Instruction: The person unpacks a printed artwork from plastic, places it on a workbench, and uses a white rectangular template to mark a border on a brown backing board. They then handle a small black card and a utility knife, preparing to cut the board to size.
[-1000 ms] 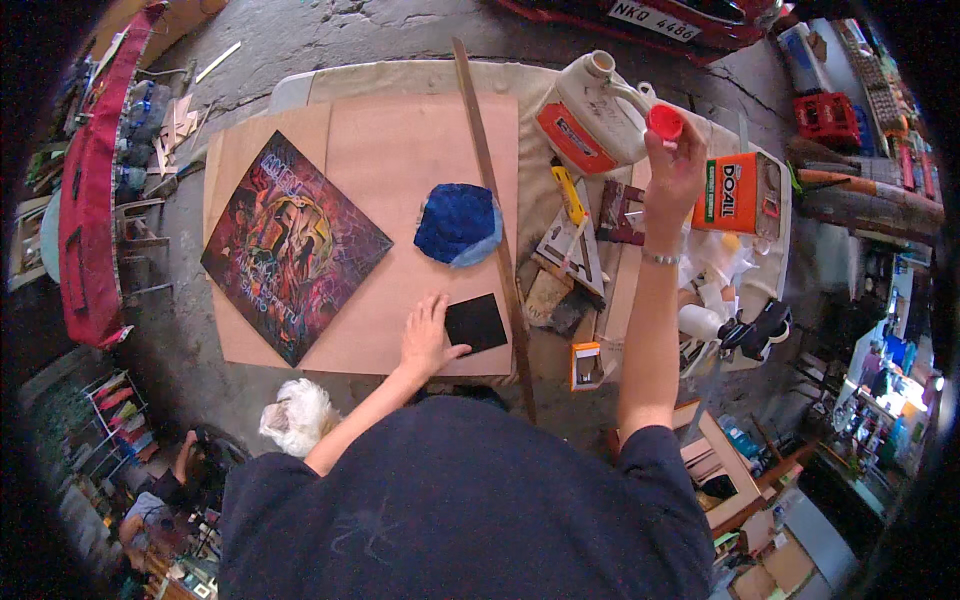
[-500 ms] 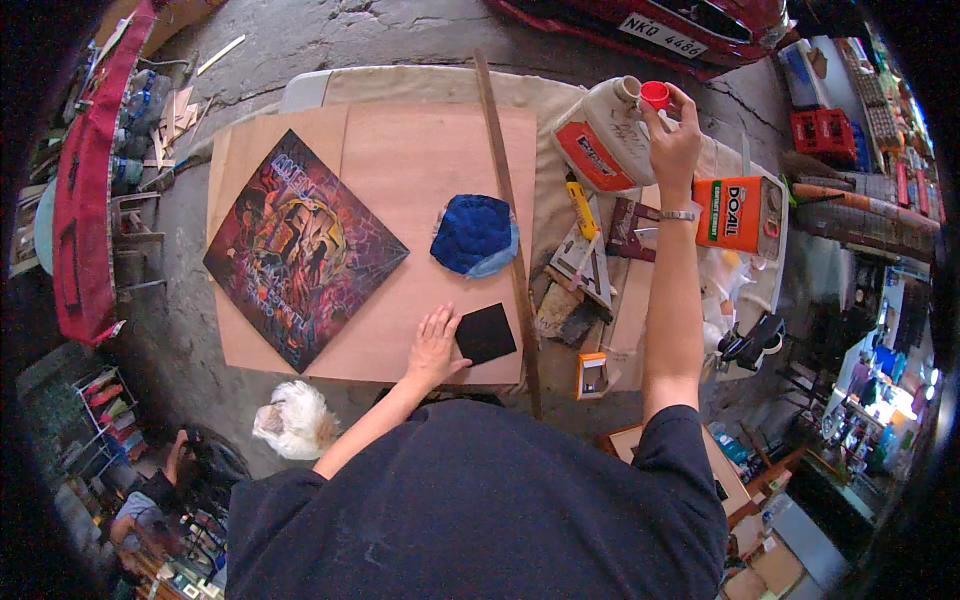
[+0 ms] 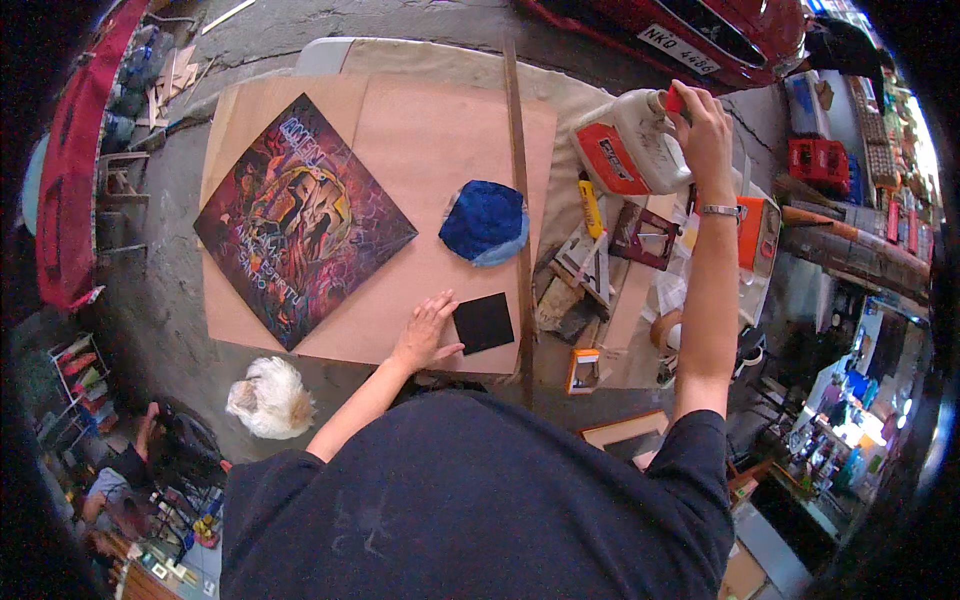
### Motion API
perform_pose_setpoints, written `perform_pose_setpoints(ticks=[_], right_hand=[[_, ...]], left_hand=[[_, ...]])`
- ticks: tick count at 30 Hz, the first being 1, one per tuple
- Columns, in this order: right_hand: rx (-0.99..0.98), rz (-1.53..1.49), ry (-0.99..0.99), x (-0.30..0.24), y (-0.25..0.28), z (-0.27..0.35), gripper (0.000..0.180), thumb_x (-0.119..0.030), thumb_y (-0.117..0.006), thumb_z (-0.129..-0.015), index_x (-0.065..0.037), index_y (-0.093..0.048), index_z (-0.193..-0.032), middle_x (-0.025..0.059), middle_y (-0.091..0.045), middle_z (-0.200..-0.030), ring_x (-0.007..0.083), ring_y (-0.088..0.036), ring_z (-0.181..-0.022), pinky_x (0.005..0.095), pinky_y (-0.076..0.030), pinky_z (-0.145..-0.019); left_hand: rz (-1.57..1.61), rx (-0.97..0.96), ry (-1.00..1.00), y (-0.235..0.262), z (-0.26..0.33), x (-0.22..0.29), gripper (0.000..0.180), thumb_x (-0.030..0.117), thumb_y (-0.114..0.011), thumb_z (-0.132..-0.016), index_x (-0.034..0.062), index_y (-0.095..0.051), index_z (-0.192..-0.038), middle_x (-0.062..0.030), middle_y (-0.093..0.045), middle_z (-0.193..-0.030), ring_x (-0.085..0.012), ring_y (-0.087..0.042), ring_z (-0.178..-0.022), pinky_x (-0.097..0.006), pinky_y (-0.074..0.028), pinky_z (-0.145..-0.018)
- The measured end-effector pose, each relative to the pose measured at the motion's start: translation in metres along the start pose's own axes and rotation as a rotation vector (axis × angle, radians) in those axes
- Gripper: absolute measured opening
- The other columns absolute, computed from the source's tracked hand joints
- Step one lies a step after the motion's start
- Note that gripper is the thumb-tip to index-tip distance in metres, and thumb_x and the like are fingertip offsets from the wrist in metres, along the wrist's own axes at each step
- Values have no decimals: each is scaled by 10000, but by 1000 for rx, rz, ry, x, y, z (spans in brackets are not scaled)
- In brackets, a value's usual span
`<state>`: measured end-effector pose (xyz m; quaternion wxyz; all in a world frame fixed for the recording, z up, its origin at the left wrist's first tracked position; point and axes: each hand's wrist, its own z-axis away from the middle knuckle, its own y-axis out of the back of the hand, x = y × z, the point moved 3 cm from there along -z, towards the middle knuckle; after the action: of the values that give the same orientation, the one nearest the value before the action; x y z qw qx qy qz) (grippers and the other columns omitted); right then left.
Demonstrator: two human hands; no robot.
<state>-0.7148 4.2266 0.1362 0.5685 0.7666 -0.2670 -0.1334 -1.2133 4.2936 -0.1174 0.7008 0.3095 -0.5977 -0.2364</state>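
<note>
My right hand [image 3: 706, 135] reaches out at the far right, its fingers closed round a red screw cap [image 3: 676, 103]. The cap is at the mouth of a whitish plastic jug [image 3: 640, 115] with an orange and white label; my fingers partly hide whether it sits on the neck. Fingers stretched, my left hand [image 3: 428, 330] lies flat on the plywood board [image 3: 380, 300], beside a black square sheet [image 3: 484, 323]. Above that sheet rests a folded dark blue cloth [image 3: 485, 222]. A dark square picture with colourful artwork [image 3: 300, 220] lies turned cornerwise at the left.
A long wooden strip [image 3: 518, 130] runs along the board's right side. Right of it lie a yellow cutter [image 3: 590, 208], a metal triangle tool [image 3: 580, 265], small frames and an orange can [image 3: 757, 235]. A white furry animal [image 3: 271, 398] is on the floor; a red car [image 3: 690, 35] stands beyond.
My right hand has brought the red cap over to the jug's mouth, and its fingers now wrap it more closely. The left hand stays on the board. My view has shifted slightly.
</note>
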Motion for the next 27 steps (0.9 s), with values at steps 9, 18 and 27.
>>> perform_pose_setpoints(ticks=[9,18,27], right_hand=[[-192,82,189,-5,7,-23,455,-97,-702,-805,-131,-602,-1248,60,-625,-1168,287,-590,-1092,413,-463,-913],[-157,14,151,-3,5,-18,461,-108,-701,-816,-132,-589,-1262,75,-625,-1165,313,-604,-1074,424,-473,-906],[-140,8,102,-1,4,-15,484,-132,-696,-830,-166,-574,-1296,83,-628,-1157,322,-614,-1059,435,-480,-894]], left_hand=[[38,66,-23,1,2,-2,858,441,-768,-757,76,-364,-1420,-116,-351,-1518,-271,-338,-1404,-421,-236,-1165],[49,89,-39,8,3,-1,844,445,-753,-770,79,-361,-1422,-117,-360,-1513,-272,-347,-1400,-411,-229,-1167],[61,54,-46,7,2,-3,840,449,-755,-768,86,-364,-1417,-124,-338,-1527,-275,-323,-1416,-415,-218,-1178]])
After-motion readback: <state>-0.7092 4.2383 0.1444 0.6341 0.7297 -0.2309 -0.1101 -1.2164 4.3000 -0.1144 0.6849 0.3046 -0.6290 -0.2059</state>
